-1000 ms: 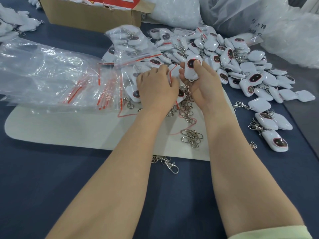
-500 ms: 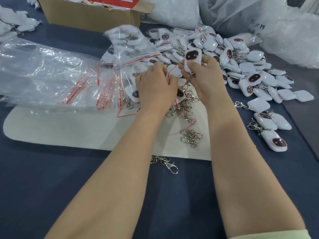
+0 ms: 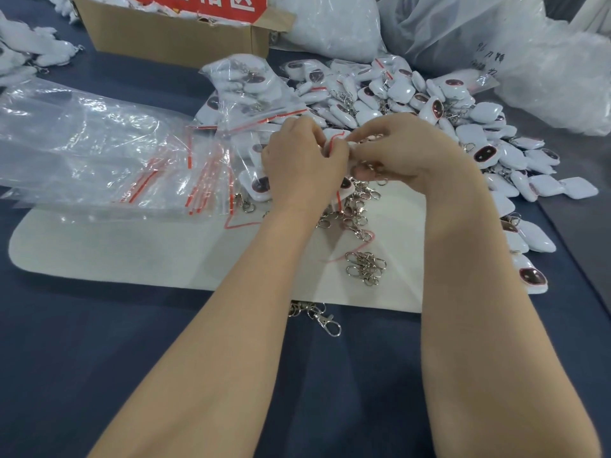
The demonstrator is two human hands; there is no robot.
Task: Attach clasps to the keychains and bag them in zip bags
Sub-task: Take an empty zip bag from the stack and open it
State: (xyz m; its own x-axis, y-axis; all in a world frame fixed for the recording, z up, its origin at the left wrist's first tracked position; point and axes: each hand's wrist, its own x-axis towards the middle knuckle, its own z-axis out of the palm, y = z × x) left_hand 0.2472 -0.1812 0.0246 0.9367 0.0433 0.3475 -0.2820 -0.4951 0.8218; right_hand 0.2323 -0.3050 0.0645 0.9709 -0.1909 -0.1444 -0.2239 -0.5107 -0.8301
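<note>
Two hands meet over the mat (image 3: 132, 256). The left hand (image 3: 304, 160) pinches a little bag (image 3: 334, 139) by its red strip, likely to keep it open. The right hand (image 3: 406, 150) pinches a mostly hidden keychain (image 3: 353, 147) at the bag's mouth. Loose clasps (image 3: 358, 206) lie just under the grip

A white mat (image 3: 115, 259) lies on the dark blue bench (image 3: 99, 375), passing under the left hand (image 3: 302, 163) and reaching far out to its left. Beyond that hand, at the far edge, stands an open cardboard box (image 3: 172, 38) with a red sheet (image 3: 198, 4) bearing white characters at its top. Beyond the right hand (image 3: 420, 153) slump large milky plastic sacks (image 3: 463, 31), one marked with dark handwriting. A grey strip (image 3: 588, 206) runs along the bench well to the right of that hand.
</note>
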